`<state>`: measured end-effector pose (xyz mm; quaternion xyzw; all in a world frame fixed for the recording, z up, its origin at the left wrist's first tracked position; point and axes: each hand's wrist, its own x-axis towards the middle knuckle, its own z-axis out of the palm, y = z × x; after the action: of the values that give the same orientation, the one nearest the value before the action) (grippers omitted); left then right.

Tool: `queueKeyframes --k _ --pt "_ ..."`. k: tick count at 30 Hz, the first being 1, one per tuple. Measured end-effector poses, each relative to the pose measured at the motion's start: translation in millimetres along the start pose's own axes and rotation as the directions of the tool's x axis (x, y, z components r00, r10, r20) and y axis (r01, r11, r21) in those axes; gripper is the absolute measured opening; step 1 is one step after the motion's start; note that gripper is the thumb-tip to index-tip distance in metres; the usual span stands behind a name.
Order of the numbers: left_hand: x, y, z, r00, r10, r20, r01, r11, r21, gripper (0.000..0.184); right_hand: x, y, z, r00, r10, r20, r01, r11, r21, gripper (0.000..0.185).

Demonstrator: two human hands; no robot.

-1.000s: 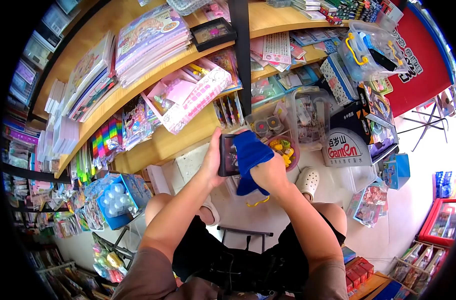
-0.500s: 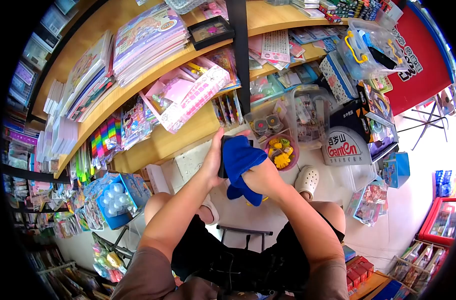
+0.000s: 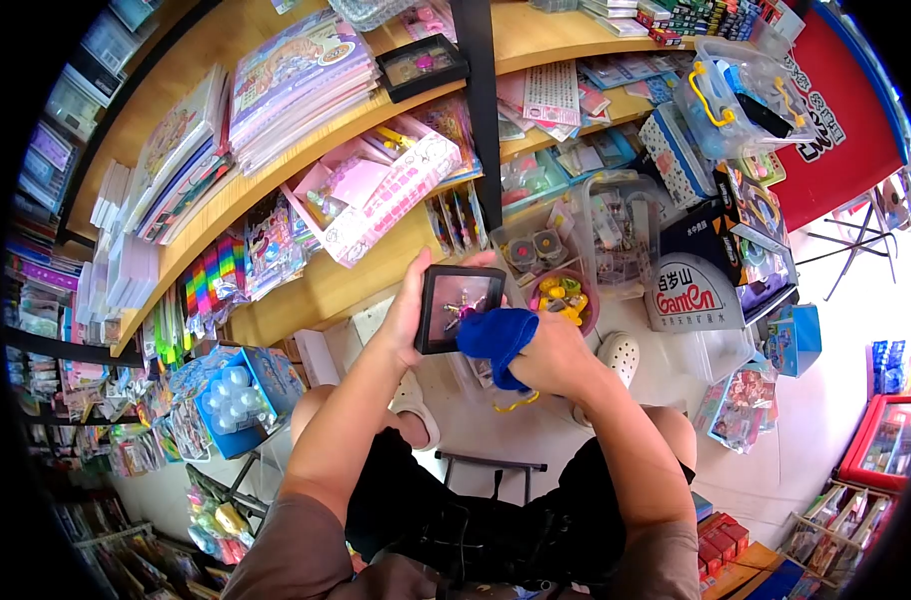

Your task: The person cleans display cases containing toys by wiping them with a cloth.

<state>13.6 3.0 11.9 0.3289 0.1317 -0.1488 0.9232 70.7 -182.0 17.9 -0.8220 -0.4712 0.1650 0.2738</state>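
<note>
My left hand grips a small black-framed display case by its left side, fingers wrapped behind it. Inside the frame sits a small pink and silver ornament whose kind I cannot make out. My right hand is closed on a bunched blue cloth, which touches the lower right corner of the case. The cloth hides part of that corner and my right fingertips. A similar black-framed case lies on the wooden shelf above.
A pink patterned box juts from the lower shelf. On the floor ahead stand a pink basket with yellow items, a clear plastic bin and a Ganten carton. A blue box of clear balls stands at left.
The cloth has slid off the front of the case toward its lower right, uncovering the ornament. The case now faces me more, and my right hand has moved slightly right.
</note>
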Motion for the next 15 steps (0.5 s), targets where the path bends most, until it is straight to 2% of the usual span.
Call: queueKeyframes --k 1,4,6,7,8,10,11,12,14,15 --pt "-0.4 1.4 -0.5 1.0 0.001 0.001 -0.001 1.0 -0.019 0.086 -2.3 2.1 -2.4 0.999 -0.008 -0.049 0.006 0.999 -0.043 0.013" --pt "-1.2 5.5 -2.8 1.0 0.007 -0.004 -0.007 0.997 -0.074 0.084 -0.1 1.7 -10.8 0.995 0.091 -0.038 -0.069 0.915 0.397 0.019" --pt "-3.4 7.6 -5.7 1.0 0.015 -0.013 -0.016 0.993 -0.115 0.083 -0.1 6.7 -21.3 0.957 0.288 -0.017 -0.195 0.689 0.698 0.024" --pt "-4.3 8.3 -8.0 1.0 0.009 0.029 -0.006 0.997 -0.076 0.081 3.8 8.4 -19.8 0.954 0.272 -0.125 -0.081 0.635 0.768 0.024" --pt "-4.9 8.6 -5.9 1.0 0.007 0.002 -0.007 0.996 -0.084 0.078 7.3 9.1 -20.2 0.935 0.267 -0.234 0.041 0.573 0.818 0.024" --pt "-3.5 7.7 3.8 0.999 -0.002 -0.049 -0.003 0.995 -0.096 0.074 12.3 -5.9 -26.8 0.955 0.178 -0.238 0.07 0.644 0.762 0.026" --pt "-2.1 5.7 4.1 0.991 0.0 -0.136 -0.013 0.995 -0.096 0.072 15.1 -13.8 -26.5 0.962 0.137 -0.238 0.086 0.674 0.733 0.027" --pt "-1.8 3.9 6.6 0.981 -0.007 -0.195 -0.01 0.996 -0.088 0.072 17.3 -16.1 -16.8 0.952 0.103 -0.289 0.111 0.763 0.637 0.022" --pt "-2.0 1.1 12.3 0.951 -0.021 -0.31 -0.003 0.997 -0.075 0.071 17.9 -11.7 16.1 0.924 0.048 -0.38 0.064 0.959 0.275 0.021" --pt "2.4 -3.4 0.8 0.955 0.045 -0.293 -0.055 0.998 -0.027 0.079 18.7 -28.0 18.3 0.896 0.17 -0.41 0.002 0.922 0.387 0.019"
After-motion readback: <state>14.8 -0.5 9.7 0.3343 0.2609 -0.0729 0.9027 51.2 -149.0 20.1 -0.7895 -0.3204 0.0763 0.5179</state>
